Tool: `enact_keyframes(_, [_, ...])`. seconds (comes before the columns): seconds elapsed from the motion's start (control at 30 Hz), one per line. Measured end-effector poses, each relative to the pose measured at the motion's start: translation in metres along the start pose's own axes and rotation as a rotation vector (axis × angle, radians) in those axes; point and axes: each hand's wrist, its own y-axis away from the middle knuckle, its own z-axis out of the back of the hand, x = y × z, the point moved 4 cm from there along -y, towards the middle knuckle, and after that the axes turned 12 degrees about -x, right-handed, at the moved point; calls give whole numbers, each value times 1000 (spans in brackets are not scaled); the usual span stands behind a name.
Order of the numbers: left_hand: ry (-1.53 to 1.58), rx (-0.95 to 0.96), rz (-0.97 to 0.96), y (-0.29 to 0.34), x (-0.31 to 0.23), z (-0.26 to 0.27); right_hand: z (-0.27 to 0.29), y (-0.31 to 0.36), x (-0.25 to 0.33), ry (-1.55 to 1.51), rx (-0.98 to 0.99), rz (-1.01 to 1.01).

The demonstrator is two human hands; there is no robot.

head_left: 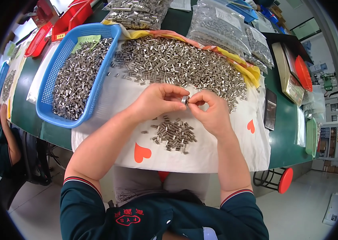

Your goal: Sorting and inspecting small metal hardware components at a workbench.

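My left hand [157, 103] pinches a small round metal piece [184, 99], which looks like a ring, between thumb and fingers. Close against it, my right hand [212, 112] is closed in a pinch at the piece's other side; whatever its fingertips hold is too small to make out. Below both hands, a small pile of short metal cylinders [173, 134] lies on a white cloth [109, 146] with red hearts. Beyond the hands spreads a far larger heap of the same shiny cylinders [181, 64].
To the left stands a blue plastic basket [86, 113] filled with cylinders. Bags of metal parts [217, 24] lie at the back. A dark phone-like object [270, 109] rests on the green table [283, 140] at right. Another person [5, 144] sits at far left; a red stool [285, 181] is at right.
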Motion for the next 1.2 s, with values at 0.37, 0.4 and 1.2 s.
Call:
enact_keyframes(0.37, [-145, -59, -28, 3, -7, -1, 1, 2, 5, 169, -45, 194])
enact_keyframes(0.4, [-97, -25, -16, 4, -7, -2, 3, 0, 3, 85, 3, 128])
enact_keyframes(1.2, [-14, 30, -46, 1, 2, -2, -3, -9, -15, 655, -70, 372])
